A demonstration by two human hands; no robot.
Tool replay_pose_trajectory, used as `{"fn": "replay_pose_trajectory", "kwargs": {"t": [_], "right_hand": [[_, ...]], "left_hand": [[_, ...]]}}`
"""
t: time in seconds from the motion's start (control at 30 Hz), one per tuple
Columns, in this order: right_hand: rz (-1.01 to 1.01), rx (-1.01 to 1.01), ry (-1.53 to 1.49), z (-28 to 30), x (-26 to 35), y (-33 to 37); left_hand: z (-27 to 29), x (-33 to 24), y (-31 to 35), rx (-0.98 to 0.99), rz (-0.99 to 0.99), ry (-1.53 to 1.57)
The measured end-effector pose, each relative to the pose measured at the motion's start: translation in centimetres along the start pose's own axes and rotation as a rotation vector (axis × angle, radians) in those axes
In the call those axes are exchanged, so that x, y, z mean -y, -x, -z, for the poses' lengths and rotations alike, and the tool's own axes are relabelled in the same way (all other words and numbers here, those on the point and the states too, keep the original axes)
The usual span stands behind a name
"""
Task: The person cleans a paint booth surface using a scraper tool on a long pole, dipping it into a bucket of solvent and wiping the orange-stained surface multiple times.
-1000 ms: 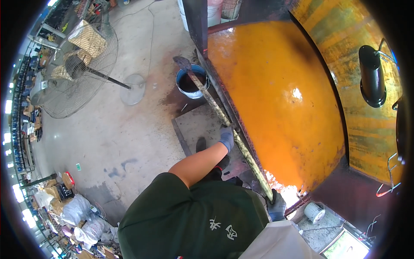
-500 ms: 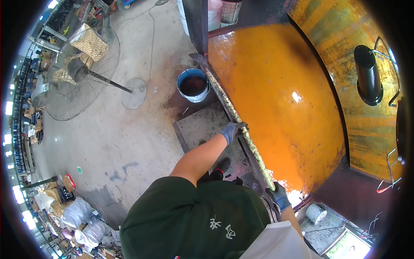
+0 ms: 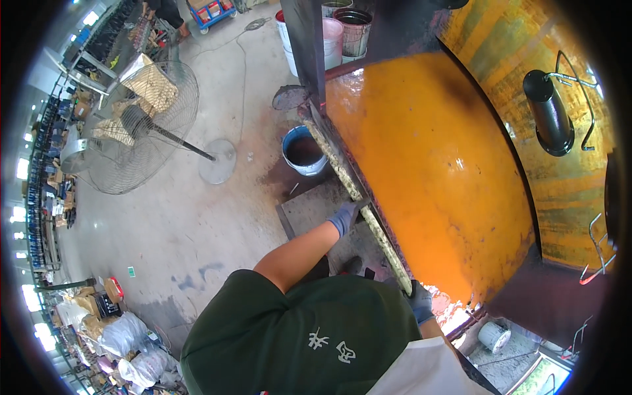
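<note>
The pole (image 3: 336, 158) is held at a slant along the near edge of the tank (image 3: 345, 68), running from just short of twelve o'clock down to between four and five, taking twelve as the top of the view. Its dark, rounded head (image 3: 289, 97) is at the upper end, clear of the bucket (image 3: 309, 170) and on its eleven o'clock side. The head appears right beside the foot of the post (image 3: 304, 49); whether the two touch cannot be told.

Left hand (image 3: 345, 217): gloved, just off centre toward four o'clock, fingers curled closely round the middle of the pole. Right hand (image 3: 421, 303): gloved, between four and five o'clock, fingers wrapped round the pole's lower end, partly hidden. Neither grip shows visible slack.

The glossy orange surface (image 3: 428, 171) lies toward three o'clock. A standing fan (image 3: 136, 120) is at ten o'clock, well apart from the pole.

Step in hand, as judged: two-handed steering of the pole, its head outside both bucket and tank. The next move calls for both grips kept firm, the left hand guiding and the right controlling the end, with the head kept from knocking the post.
</note>
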State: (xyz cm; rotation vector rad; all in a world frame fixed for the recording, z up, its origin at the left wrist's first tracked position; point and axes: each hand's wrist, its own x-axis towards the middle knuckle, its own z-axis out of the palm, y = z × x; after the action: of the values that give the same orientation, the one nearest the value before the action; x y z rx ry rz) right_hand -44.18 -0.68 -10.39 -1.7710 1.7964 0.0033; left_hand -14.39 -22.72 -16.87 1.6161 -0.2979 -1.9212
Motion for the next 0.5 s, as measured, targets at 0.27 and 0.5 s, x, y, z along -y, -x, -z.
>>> {"fn": "replay_pose_trajectory", "kwargs": {"t": [0.27, 0.5], "right_hand": [[-0.069, 0.123, 0.199, -4.3, -4.4, -1.3], [-0.052, 0.021, 0.203, -7.7, -8.1, 0.0]], "left_hand": [[3.8, 4.5, -6.0, -0.050, -0.213, -0.414], [0.6, -2.3, 5.9, -0.074, 0.091, -0.106]]}}
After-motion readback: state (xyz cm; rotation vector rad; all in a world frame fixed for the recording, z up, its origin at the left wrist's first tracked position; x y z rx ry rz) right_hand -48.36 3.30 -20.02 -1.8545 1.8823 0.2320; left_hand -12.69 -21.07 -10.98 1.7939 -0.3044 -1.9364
